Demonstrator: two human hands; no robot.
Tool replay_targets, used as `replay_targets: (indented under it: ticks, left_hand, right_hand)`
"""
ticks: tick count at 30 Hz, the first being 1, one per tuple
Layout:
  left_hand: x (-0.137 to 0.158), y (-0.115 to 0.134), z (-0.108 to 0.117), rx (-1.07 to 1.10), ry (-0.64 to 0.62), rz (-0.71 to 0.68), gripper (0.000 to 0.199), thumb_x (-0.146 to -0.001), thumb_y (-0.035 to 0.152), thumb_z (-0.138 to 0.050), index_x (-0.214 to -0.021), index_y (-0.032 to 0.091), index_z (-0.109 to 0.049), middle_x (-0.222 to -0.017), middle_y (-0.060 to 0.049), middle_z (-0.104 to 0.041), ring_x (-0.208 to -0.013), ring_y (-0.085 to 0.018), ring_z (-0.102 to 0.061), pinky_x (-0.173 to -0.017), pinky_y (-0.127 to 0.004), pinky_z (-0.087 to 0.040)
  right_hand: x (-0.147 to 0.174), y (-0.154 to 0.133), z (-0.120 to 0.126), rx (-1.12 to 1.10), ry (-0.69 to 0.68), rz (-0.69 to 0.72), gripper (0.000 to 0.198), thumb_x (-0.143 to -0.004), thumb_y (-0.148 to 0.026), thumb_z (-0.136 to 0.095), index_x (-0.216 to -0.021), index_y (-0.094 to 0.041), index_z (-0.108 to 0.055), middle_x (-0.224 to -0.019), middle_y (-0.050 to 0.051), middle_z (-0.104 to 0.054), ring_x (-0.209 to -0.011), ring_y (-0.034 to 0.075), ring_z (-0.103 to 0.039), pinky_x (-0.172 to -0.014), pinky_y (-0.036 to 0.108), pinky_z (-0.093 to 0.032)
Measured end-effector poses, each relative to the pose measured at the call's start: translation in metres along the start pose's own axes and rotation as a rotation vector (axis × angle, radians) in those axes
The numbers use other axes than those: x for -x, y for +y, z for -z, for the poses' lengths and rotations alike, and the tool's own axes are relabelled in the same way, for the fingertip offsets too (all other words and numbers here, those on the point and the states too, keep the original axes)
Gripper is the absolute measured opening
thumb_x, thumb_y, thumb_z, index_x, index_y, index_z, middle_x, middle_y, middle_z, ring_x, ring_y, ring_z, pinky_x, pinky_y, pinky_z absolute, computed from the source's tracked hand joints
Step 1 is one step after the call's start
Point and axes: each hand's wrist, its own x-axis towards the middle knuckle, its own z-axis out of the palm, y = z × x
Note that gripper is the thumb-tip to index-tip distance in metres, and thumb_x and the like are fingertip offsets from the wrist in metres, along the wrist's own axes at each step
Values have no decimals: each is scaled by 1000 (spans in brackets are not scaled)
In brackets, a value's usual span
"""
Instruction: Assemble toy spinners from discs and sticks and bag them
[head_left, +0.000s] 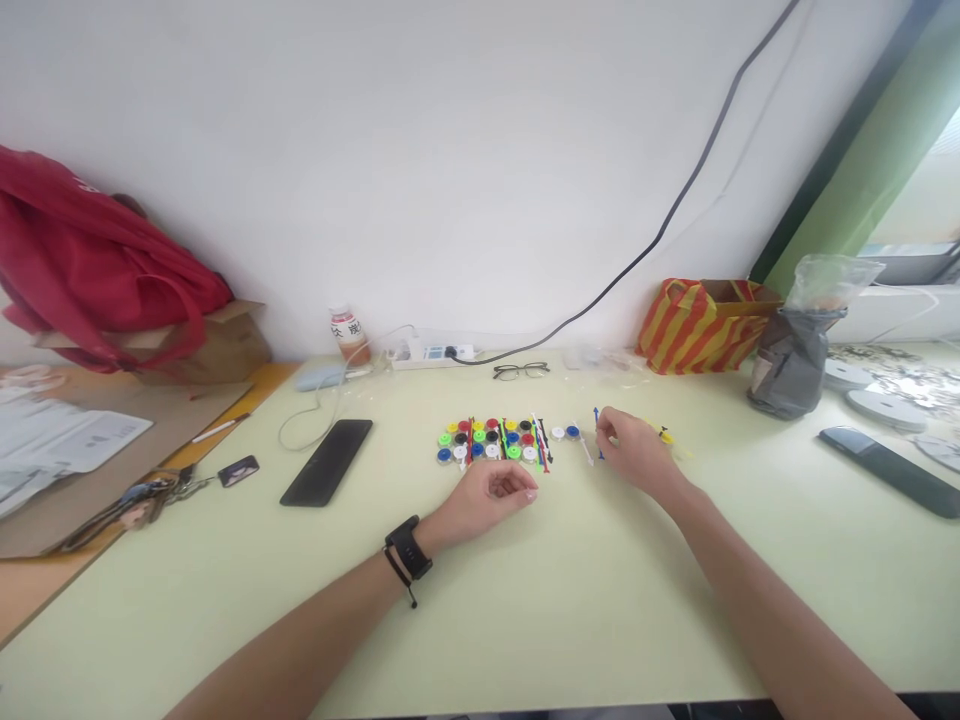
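Note:
My right hand (637,447) is closed in a pinch at a thin blue arrow-shaped piece (598,452), which lies upright in view by the fingertips. Beside it lie a white arrow-shaped piece (586,450), a white disc (557,433) and a blue disc (572,432). Several coloured discs (512,439) in rows, with thin coloured arrows (504,434) between them, lie to the left. Just in front of these rows, my left hand (495,497) rests with its fingers curled toward the thumb, nothing visible in them. Small yellow pieces (666,436) show partly behind my right hand.
A black phone (327,463) and keys (150,495) lie left. Glasses (521,371), a power strip (433,356) and a bottle (349,335) stand along the wall. To the right are a striped bag (697,330), a grey bag (789,360) and a dark elongated object (889,470).

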Motion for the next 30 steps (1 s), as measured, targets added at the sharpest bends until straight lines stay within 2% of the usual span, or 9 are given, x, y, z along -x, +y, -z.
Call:
replay_targets:
  ticks: [2,6,7,10,12,15,18,30]
  left_hand:
    - [0,0,0,-2,2,-1,27,-88,42,-78,-91,15,-75,-85,-6,-71,-77,-16,-64,-74,-27,-50]
    - [0,2,0,-6,1,7,27,-88,41,-78,-92,15,-75,-86,-6,-71,-78,-15,-63,-75,-27,-50]
    - [0,2,0,-8,-1,11,27,-88,41,-78,-92,15,-75,-86,-6,-72,-78,-15,-64,-76,-28,-50]
    - [0,2,0,-11,-9,14,28,-89,42,-77,-93,15,-75,-87,-6,-72,-79,-16,-64,-76,-28,-51]
    - [0,1,0,-8,-10,11,27,-88,42,-77,-93,15,-75,-87,-6,-72,-79,-16,-64,-77,-28,-51]
    - [0,1,0,-10,-9,9,27,-88,41,-78,-92,15,-75,-87,-6,-72,-79,-16,-64,-77,-28,-51]
    - [0,1,0,-15,-10,8,27,-88,41,-77,-92,15,-75,-86,-6,-72,-79,-16,-64,-77,-28,-51]
    - [0,-1,-1,-38,-9,-10,25,-90,40,-76,-93,15,-75,-86,-5,-72,-78,-15,-64,-76,-28,-51]
  right_hand:
    - [0,-2,1,-66,6,3,10,-84,-16,-53,-88,-25,-57,-84,1,-71,-73,20,-65,-65,31,-44]
    - [0,-8,5,-191,136,37,36,-84,-16,-55,-118,-26,-62,-92,3,-74,-83,23,-69,-75,36,-51]
    - [-1,-9,6,-195,176,67,35,-85,-16,-55,-117,-25,-64,-94,4,-74,-87,25,-70,-78,37,-52]
    - [-1,-11,10,-221,244,145,17,-87,-18,-54,-94,-24,-69,-96,7,-75,-93,27,-70,-82,40,-53]
    - [-1,-12,12,-302,257,107,11,-88,-22,-56,-86,-23,-67,-93,6,-76,-88,26,-72,-78,38,-55]
    - [-1,-14,13,-444,250,-8,8,-87,-27,-60,-84,-23,-66,-90,5,-78,-80,24,-75,-72,35,-56]
    - [-1,-15,14,-494,217,-67,8,-84,-30,-63,-81,-22,-65,-89,5,-79,-79,25,-77,-72,35,-58]
    - [0,-17,9,-458,168,-57,7,-82,-22,-58,-81,-22,-65,-87,5,-78,-81,24,-77,-76,34,-58]
